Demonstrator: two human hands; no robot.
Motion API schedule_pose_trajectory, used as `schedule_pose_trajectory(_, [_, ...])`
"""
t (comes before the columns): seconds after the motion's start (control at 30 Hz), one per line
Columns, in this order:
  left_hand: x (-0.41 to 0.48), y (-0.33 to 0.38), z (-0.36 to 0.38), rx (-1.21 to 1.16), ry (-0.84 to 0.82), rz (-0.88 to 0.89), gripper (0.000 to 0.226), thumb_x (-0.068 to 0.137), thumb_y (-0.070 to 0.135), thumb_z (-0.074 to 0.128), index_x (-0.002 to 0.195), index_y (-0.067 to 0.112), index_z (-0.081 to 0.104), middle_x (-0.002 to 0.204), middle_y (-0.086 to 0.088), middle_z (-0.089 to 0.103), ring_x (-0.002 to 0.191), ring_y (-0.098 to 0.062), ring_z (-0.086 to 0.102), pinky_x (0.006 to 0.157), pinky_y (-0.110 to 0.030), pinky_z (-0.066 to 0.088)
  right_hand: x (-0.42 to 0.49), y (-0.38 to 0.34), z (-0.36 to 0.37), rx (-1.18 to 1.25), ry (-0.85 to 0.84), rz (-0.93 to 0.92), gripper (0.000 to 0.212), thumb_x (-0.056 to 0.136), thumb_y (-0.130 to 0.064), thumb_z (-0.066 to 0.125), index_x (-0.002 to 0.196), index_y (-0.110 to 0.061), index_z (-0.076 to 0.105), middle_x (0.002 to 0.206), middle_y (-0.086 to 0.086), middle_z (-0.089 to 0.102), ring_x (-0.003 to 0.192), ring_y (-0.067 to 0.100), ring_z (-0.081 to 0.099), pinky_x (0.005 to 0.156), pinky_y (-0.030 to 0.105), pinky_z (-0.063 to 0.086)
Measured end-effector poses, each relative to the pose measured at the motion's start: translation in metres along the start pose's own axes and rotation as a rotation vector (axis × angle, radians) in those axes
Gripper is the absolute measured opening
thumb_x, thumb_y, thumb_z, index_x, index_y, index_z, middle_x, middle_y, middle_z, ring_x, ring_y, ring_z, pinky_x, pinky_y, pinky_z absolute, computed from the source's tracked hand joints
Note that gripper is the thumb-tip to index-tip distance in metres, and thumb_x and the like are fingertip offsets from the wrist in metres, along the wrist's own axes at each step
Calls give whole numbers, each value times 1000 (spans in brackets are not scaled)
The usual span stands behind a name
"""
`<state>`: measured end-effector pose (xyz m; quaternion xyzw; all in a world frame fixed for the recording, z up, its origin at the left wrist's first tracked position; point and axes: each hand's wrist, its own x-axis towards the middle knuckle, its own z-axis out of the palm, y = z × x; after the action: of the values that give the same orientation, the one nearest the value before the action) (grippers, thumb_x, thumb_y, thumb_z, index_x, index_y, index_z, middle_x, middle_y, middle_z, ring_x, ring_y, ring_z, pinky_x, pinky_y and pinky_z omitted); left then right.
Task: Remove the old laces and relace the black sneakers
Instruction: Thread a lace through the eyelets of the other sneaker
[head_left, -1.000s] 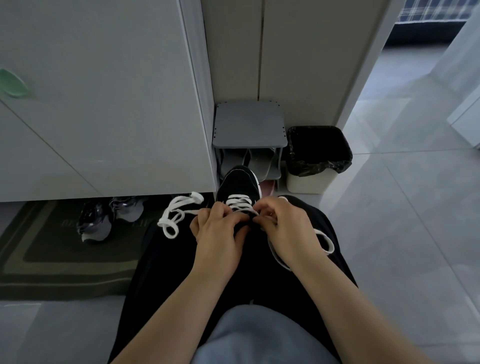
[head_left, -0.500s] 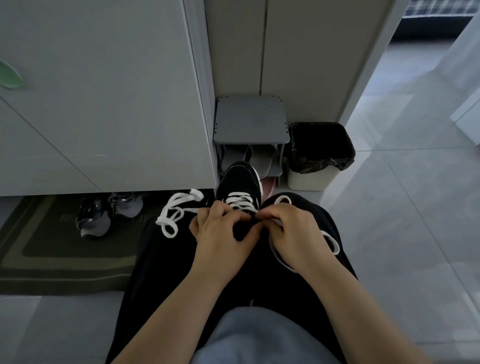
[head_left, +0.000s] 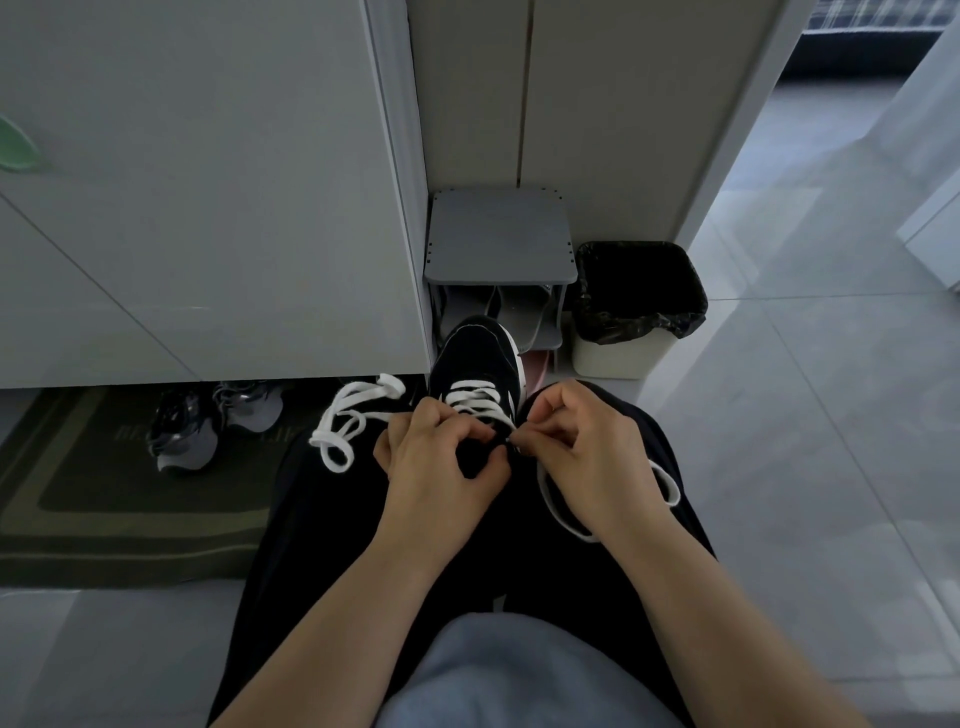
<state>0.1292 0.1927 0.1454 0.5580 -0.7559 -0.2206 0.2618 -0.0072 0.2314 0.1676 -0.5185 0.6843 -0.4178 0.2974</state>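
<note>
Black with a white sole edge, the black sneaker (head_left: 475, 358) is resting on the person's lap, on black trousers (head_left: 322, 519), its toe pointing away from the person. A white lace (head_left: 475, 399) is crossing its front in several flat bars. One loose end is lying in a tangle of loops just left of the sneaker, and the other is trailing in a long loop to its right, passing under the right wrist.

The left hand (head_left: 441, 467) is curling its fingers and thumb around the near end of the sneaker, gripping it there and hiding the upper eyelets. The right hand (head_left: 587, 452) is pinching the white lace between thumb and forefinger at the sneaker's near right edge, its other fingers folding inward. The two hands are lying close together over that near end.

Beyond the sneaker's toe a grey shoe rack (head_left: 498, 234) is standing, with a black-lined bin (head_left: 613, 358) further right. Left of the sneaker, a pair of grey shoes (head_left: 182, 431) is sitting on a dark mat (head_left: 104, 509).
</note>
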Motion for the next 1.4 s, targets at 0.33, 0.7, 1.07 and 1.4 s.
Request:
schedule_pose_trajectory(0.33, [-1, 1, 1, 11, 17, 2, 16, 78, 37, 65, 86, 23, 67, 91, 15, 44, 95, -7, 34, 93, -25, 17, -1, 0, 1, -8, -17, -17, 16, 80, -15, 72, 79, -20, 57, 68, -6, 67, 68, -1, 62, 64, 8, 45])
schedule_pose_trajectory(0.7, [-5, -1, -2, -19, -36, 74, 35, 84, 29, 39, 104, 26, 67, 97, 16, 43, 93, -3, 29, 89, -24, 17, 2, 4, 11, -121, 71, -65, 11, 80, -18, 73, 81, -20, 62, 79, -10, 60, 73, -1, 58, 67, 7, 45])
schedule_pose_trajectory(1.07, [-2, -1, -1, 15, -4, 47, 13, 85, 28, 63, 97, 29, 68, 97, 16, 44, 94, -3, 27, 89, -20, 11, 1, 6, 11, -161, 57, -151, 16, 89, -16, 61, 103, -17, 68, 89, -8, 69, 82, 2, 63, 75, 14, 50])
schedule_pose_trajectory(1.4, [-17, -1, -36, -645, 74, -67, 15, 94, 3, 45, 82, 13, 48, 99, 8, 70, 99, -4, 62, 87, -18, 46, 30, -12, -6, -584, -303, -93, 24, 88, -29, 56, 73, -14, 67, 67, 1, 60, 74, 17, 51, 67, 29, 41])
